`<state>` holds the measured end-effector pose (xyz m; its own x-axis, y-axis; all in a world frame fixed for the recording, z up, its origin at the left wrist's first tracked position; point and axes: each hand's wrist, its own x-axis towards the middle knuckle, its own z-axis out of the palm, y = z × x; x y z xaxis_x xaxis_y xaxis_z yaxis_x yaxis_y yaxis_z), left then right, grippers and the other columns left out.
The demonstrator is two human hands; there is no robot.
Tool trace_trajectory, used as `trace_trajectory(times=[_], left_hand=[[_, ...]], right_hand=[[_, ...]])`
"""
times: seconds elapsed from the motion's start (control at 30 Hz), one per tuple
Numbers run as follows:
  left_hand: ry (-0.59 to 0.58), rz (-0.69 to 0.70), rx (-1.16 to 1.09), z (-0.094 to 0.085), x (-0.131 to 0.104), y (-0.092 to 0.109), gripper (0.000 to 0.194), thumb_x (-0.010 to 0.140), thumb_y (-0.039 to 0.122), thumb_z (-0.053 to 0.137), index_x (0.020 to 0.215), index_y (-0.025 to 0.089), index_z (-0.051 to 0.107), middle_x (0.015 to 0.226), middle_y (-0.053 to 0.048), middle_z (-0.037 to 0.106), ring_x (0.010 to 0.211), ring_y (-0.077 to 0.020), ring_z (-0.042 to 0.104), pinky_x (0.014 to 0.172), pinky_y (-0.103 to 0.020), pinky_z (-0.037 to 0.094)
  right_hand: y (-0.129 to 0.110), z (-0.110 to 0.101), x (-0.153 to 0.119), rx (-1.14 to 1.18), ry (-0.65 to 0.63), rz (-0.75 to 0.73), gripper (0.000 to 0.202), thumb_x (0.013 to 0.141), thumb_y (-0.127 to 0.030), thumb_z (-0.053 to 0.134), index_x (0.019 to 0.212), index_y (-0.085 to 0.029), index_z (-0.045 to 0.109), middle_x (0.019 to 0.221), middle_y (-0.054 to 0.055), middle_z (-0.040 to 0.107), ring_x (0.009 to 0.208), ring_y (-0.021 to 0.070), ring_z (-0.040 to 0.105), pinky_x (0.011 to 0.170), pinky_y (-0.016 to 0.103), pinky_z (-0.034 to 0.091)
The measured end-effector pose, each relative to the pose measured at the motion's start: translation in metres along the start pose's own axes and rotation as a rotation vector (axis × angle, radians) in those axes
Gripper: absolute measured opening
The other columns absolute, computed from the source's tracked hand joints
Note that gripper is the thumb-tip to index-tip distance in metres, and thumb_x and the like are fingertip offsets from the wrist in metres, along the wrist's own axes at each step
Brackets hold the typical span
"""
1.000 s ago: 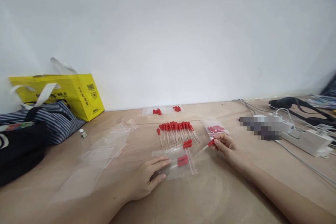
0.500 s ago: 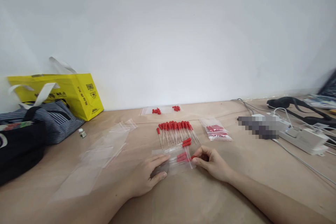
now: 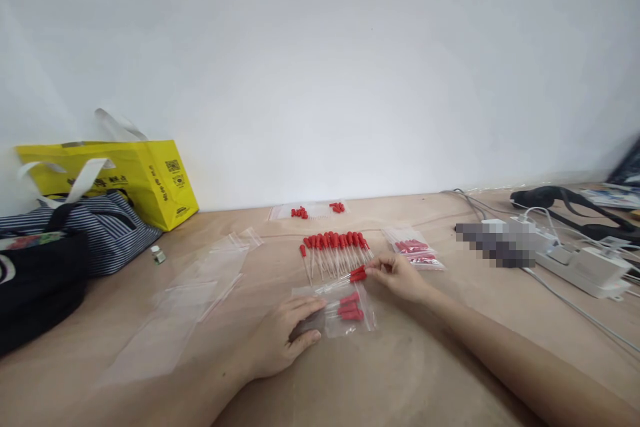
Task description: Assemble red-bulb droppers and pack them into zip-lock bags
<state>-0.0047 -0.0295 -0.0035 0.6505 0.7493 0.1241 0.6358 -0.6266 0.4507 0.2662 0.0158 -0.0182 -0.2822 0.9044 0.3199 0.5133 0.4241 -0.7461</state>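
Note:
My left hand (image 3: pixel 287 333) is closed on the left end of a clear zip bag (image 3: pixel 367 320), which lies flat on the table. Inside that bag are several droppers with red bulbs (image 3: pixel 351 313). Just behind it, my right hand (image 3: pixel 393 273) pinches the red bulb end of a dropper (image 3: pixel 358 274), one of a small pair lying across the bag's far edge. A row of red-bulbed droppers (image 3: pixel 334 240) with thin clear stems pointing toward me lies farther back. Two filled bags (image 3: pixel 413 248) rest right of the row.
Flat clear bags (image 3: pixel 185 313) spread over the left side. A small bottle (image 3: pixel 157 254), a yellow bag (image 3: pixel 165 180) and a striped bag (image 3: pixel 120 230) stand left. Loose red bulbs (image 3: pixel 299 212) lie on plastic near the wall. A power strip (image 3: pixel 583 267) with cables is right.
My right hand has moved from the bag's open right end back to the loose droppers. The red bulbs now lie fully inside the bag. My left hand stays on the bag.

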Motion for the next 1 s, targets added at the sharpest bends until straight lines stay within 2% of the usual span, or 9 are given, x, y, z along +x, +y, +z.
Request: trace_trajectory(times=[0.07, 0.2, 0.33, 0.43, 0.57, 0.7, 0.83, 1.0], left_hand=[[-0.003, 0.014, 0.011, -0.001, -0.001, 0.001, 0.039, 0.08, 0.031, 0.048, 0.119, 0.026, 0.047, 0.121, -0.004, 0.052, 0.11, -0.0219, 0.046, 0.093, -0.039, 0.036], [0.007, 0.037, 0.016, -0.002, -0.002, 0.004, 0.038, 0.08, 0.031, 0.048, 0.118, 0.025, 0.048, 0.121, -0.004, 0.052, 0.11, -0.0213, 0.047, 0.093, -0.038, 0.037], [-0.005, 0.035, 0.018, -0.004, -0.002, 0.007, 0.038, 0.081, 0.03, 0.047, 0.119, 0.024, 0.047, 0.122, -0.005, 0.05, 0.111, -0.0209, 0.045, 0.094, -0.038, 0.037], [-0.01, 0.035, 0.019, -0.003, -0.002, 0.006, 0.039, 0.081, 0.029, 0.046, 0.12, 0.025, 0.045, 0.125, -0.005, 0.048, 0.113, -0.0208, 0.044, 0.094, -0.039, 0.036], [-0.027, 0.012, 0.019, -0.001, -0.002, 0.002, 0.041, 0.08, 0.03, 0.047, 0.121, 0.024, 0.044, 0.129, -0.006, 0.043, 0.116, -0.0224, 0.041, 0.096, -0.041, 0.034], [-0.042, 0.014, 0.011, 0.001, -0.002, -0.002, 0.042, 0.08, 0.029, 0.047, 0.122, 0.025, 0.043, 0.13, -0.005, 0.042, 0.117, -0.0227, 0.039, 0.097, -0.042, 0.032], [-0.032, 0.023, 0.014, 0.002, -0.002, -0.003, 0.042, 0.081, 0.03, 0.046, 0.122, 0.024, 0.043, 0.13, -0.006, 0.042, 0.117, -0.0225, 0.039, 0.097, -0.042, 0.032], [-0.03, 0.026, 0.016, 0.001, -0.002, -0.003, 0.041, 0.081, 0.031, 0.046, 0.122, 0.026, 0.043, 0.129, -0.005, 0.042, 0.116, -0.0221, 0.04, 0.097, -0.041, 0.033]], right_hand=[[0.006, -0.002, 0.011, -0.192, 0.105, -0.032, 0.021, 0.074, -0.033, 0.054, 0.082, -0.018, 0.065, 0.077, 0.005, 0.061, 0.077, 0.0189, 0.053, 0.071, 0.032, 0.041], [0.013, 0.003, 0.021, -0.35, 0.043, -0.113, 0.02, 0.076, -0.033, 0.051, 0.078, -0.021, 0.067, 0.077, 0.006, 0.057, 0.081, 0.0208, 0.051, 0.076, 0.035, 0.038], [0.019, 0.0, 0.02, -0.273, 0.118, -0.103, 0.02, 0.077, -0.033, 0.048, 0.076, -0.019, 0.063, 0.077, 0.005, 0.057, 0.078, 0.0192, 0.051, 0.073, 0.033, 0.039], [0.028, -0.015, 0.012, -0.099, 0.161, -0.046, 0.022, 0.08, -0.034, 0.043, 0.083, -0.017, 0.056, 0.077, 0.004, 0.058, 0.07, 0.0159, 0.051, 0.064, 0.029, 0.041], [0.046, -0.043, -0.015, 0.043, 0.168, 0.021, 0.022, 0.079, -0.039, 0.044, 0.081, -0.018, 0.052, 0.074, 0.002, 0.056, 0.063, 0.0135, 0.05, 0.057, 0.026, 0.04], [0.053, -0.06, -0.043, 0.045, 0.145, 0.081, 0.022, 0.079, -0.039, 0.045, 0.081, -0.019, 0.053, 0.073, 0.002, 0.057, 0.066, 0.0152, 0.052, 0.059, 0.027, 0.041], [0.05, -0.06, -0.052, 0.025, 0.171, 0.084, 0.022, 0.079, -0.04, 0.045, 0.081, -0.019, 0.052, 0.073, 0.002, 0.057, 0.066, 0.0155, 0.052, 0.059, 0.028, 0.041], [0.045, -0.045, -0.045, -0.029, 0.204, 0.083, 0.022, 0.079, -0.039, 0.044, 0.08, -0.019, 0.052, 0.068, 0.001, 0.055, 0.059, 0.0137, 0.048, 0.053, 0.026, 0.039]])
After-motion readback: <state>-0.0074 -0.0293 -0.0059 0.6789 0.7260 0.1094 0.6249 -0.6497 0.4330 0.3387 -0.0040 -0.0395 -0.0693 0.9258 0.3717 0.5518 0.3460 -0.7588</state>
